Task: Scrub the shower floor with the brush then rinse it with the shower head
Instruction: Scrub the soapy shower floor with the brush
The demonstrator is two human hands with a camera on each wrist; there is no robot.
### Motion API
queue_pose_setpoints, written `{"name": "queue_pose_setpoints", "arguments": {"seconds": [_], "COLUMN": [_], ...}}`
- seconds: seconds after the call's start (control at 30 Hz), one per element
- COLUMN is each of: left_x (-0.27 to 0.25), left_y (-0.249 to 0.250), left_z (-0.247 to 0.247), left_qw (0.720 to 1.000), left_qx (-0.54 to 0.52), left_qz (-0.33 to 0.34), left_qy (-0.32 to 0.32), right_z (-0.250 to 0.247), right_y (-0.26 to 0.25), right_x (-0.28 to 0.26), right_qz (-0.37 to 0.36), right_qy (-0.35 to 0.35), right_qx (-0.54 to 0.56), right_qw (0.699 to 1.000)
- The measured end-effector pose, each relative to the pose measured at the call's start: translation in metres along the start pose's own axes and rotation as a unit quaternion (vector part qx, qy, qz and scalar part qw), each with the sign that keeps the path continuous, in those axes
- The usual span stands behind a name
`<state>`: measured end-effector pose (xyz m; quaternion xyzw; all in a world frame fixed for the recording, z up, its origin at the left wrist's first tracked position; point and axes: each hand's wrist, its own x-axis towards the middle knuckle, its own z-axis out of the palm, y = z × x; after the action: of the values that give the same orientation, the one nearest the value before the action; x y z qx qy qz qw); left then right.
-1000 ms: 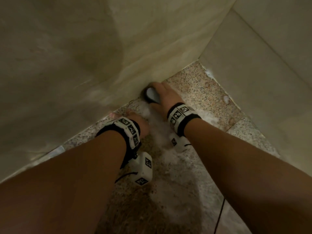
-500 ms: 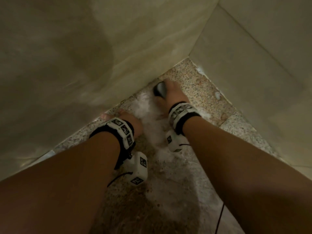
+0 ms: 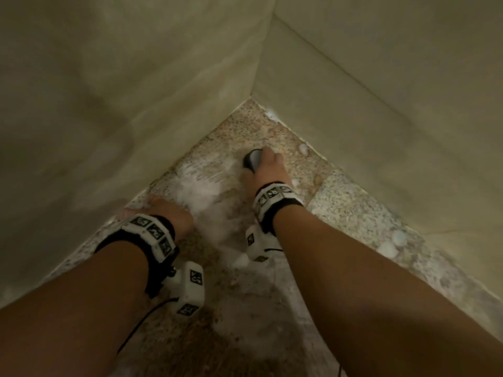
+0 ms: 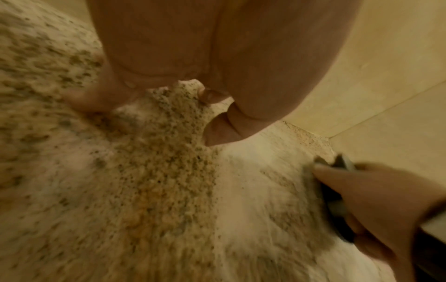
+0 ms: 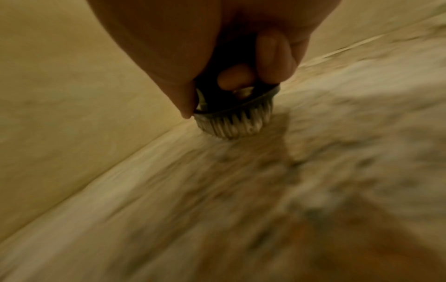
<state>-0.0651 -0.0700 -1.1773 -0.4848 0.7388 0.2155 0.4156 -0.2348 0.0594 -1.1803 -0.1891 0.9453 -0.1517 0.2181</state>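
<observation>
My right hand (image 3: 268, 167) grips a dark round scrub brush (image 3: 253, 158) and holds it bristles-down on the speckled shower floor (image 3: 236, 131), near the corner where two walls meet. In the right wrist view my fingers curl round the brush (image 5: 235, 106), whose pale bristles touch the floor. The left wrist view shows the brush (image 4: 335, 192) in the right hand (image 4: 376, 198) at the right edge. My left hand (image 3: 166, 213) presses on the floor beside the left wall, and its fingertips (image 4: 217, 131) bear on the stone. White soap foam (image 3: 201, 186) lies between the hands.
Beige tiled walls (image 3: 381, 104) close in on the left and right and meet at the corner ahead. Foam blobs (image 3: 392, 244) sit along the right wall's base. A lighter floor slab (image 3: 353, 202) lies to the right. No shower head is in view.
My right hand has slid the brush away from the left wall, to the right and further toward the corner, leaving a foam streak behind. The left hand has stayed planted.
</observation>
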Motion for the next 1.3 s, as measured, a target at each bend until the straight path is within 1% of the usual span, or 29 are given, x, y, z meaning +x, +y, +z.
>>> {"name": "queue_pose_setpoints", "arguments": {"seconds": [0.1, 0.2, 0.23, 0.27, 0.33, 0.4, 0.43, 0.47, 0.5, 0.53, 0.6, 0.63, 0.67, 0.7, 0.77, 0.8, 0.87, 0.9, 0.93, 0.97, 1.0, 1.03, 1.07, 1.1, 1.13, 1.17, 1.23, 1.27, 1.3], "left_x": [-0.010, -0.030, -0.041, -0.044, -0.027, -0.020, -0.011, -0.016, -0.012, -0.021, -0.027, -0.027, -0.031, -0.021, -0.027, -0.029, -0.007, 0.021, 0.044, 0.082, 0.133, 0.154, 0.137, 0.082, 0.057, 0.022, -0.015, -0.022, -0.030], "left_y": [0.004, 0.015, 0.020, 0.023, 0.030, 0.039, 0.043, 0.048, 0.053, 0.058, 0.064, 0.065, 0.066, 0.064, 0.063, 0.064, 0.062, 0.059, 0.057, 0.047, 0.042, 0.043, 0.050, 0.057, 0.060, 0.069, 0.087, 0.098, 0.110], "left_z": [0.002, 0.002, 0.003, 0.005, 0.019, 0.029, 0.035, 0.037, 0.040, 0.039, 0.041, 0.042, 0.042, 0.046, 0.047, 0.047, 0.054, 0.060, 0.061, 0.068, 0.081, 0.087, 0.085, 0.074, 0.076, 0.076, 0.083, 0.089, 0.094], "left_qw": [1.000, 0.993, 0.990, 0.991, 0.992, 0.989, 0.986, 0.982, 0.979, 0.977, 0.976, 0.978, 0.978, 0.981, 0.988, 0.991, 0.995, 0.997, 0.998, 0.999, 1.000, 1.000, 1.000, 1.000, 1.000, 0.999, 0.995, 0.992, 0.990], "left_qx": [-0.018, -0.103, -0.124, -0.120, -0.116, -0.135, -0.155, -0.177, -0.197, -0.210, -0.210, -0.203, -0.203, -0.194, -0.139, -0.121, -0.090, -0.069, -0.036, -0.012, -0.017, -0.018, -0.004, 0.008, 0.009, -0.024, -0.096, -0.119, -0.125], "left_qz": [0.007, 0.020, 0.010, 0.009, -0.025, -0.047, -0.056, -0.059, -0.053, -0.037, -0.029, -0.023, -0.016, -0.018, -0.060, -0.061, -0.006, 0.006, 0.003, 0.002, -0.001, -0.005, 0.002, 0.008, 0.007, 0.007, 0.020, 0.022, 0.036], "left_qy": [0.023, 0.052, 0.059, 0.065, 0.038, 0.029, 0.023, 0.016, 0.007, -0.013, -0.042, -0.037, -0.039, -0.022, -0.009, -0.021, -0.044, -0.045, -0.055, -0.044, -0.011, 0.003, -0.012, 0.005, 0.026, 0.041, 0.005, -0.018, -0.048], "right_z": [-0.028, -0.052, -0.057, -0.060, -0.061, -0.058, -0.056, -0.052, -0.045, -0.037, -0.013, -0.004, -0.002, -0.004, -0.020, -0.031, -0.050, -0.057, -0.064, -0.068, -0.070, -0.070, -0.068, -0.066, -0.064, -0.064, -0.064, -0.063, -0.060], "right_y": [0.068, 0.132, 0.149, 0.162, 0.176, 0.171, 0.161, 0.146, 0.127, 0.105, 0.065, 0.055, 0.054, 0.062, 0.101, 0.127, 0.185, 0.213, 0.236, 0.257, 0.274, 0.289, 0.301, 0.309, 0.312, 0.312, 0.297, 0.282, 0.262], "right_x": [-0.011, -0.045, -0.057, -0.069, -0.083, -0.082, -0.077, -0.071, -0.063, -0.059, -0.052, -0.051, -0.052, -0.055, -0.065, -0.073, -0.097, -0.113, -0.131, -0.151, -0.170, -0.187, -0.199, -0.208, -0.209, -0.206, -0.189, -0.176, -0.162], "right_qz": [0.106, 0.221, 0.255, 0.286, 0.328, 0.351, 0.354, 0.346, 0.323, 0.282, 0.171, 0.128, 0.105, 0.102, 0.133, 0.160, 0.228, 0.267, 0.307, 0.350, 0.394, 0.431, 0.456, 0.471, 0.477, 0.478, 0.467, 0.447, 0.414], "right_qy": [0.052, 0.090, 0.094, 0.098, 0.107, 0.110, 0.109, 0.104, 0.096, 0.079, 0.035, 0.014, -0.002, -0.009, 0.008, 0.028, 0.069, 0.093, 0.116, 0.131, 0.136, 0.138, 0.143, 0.153, 0.163, 0.169, 0.174, 0.176, 0.174], "right_qx": [0.038, 0.061, 0.063, 0.062, 0.061, 0.080, 0.097, 0.116, 0.129, 0.133, 0.093, 0.066, 0.045, 0.037, 0.047, 0.054, 0.076, 0.096, 0.115, 0.132, 0.141, 0.146, 0.151, 0.155, 0.156, 0.153, 0.161, 0.175, 0.190], "right_qw": [0.992, 0.969, 0.960, 0.951, 0.937, 0.926, 0.924, 0.925, 0.933, 0.947, 0.980, 0.989, 0.993, 0.994, 0.990, 0.985, 0.968, 0.954, 0.938, 0.918, 0.898, 0.880, 0.865, 0.855, 0.849, 0.848, 0.852, 0.859, 0.873]}}
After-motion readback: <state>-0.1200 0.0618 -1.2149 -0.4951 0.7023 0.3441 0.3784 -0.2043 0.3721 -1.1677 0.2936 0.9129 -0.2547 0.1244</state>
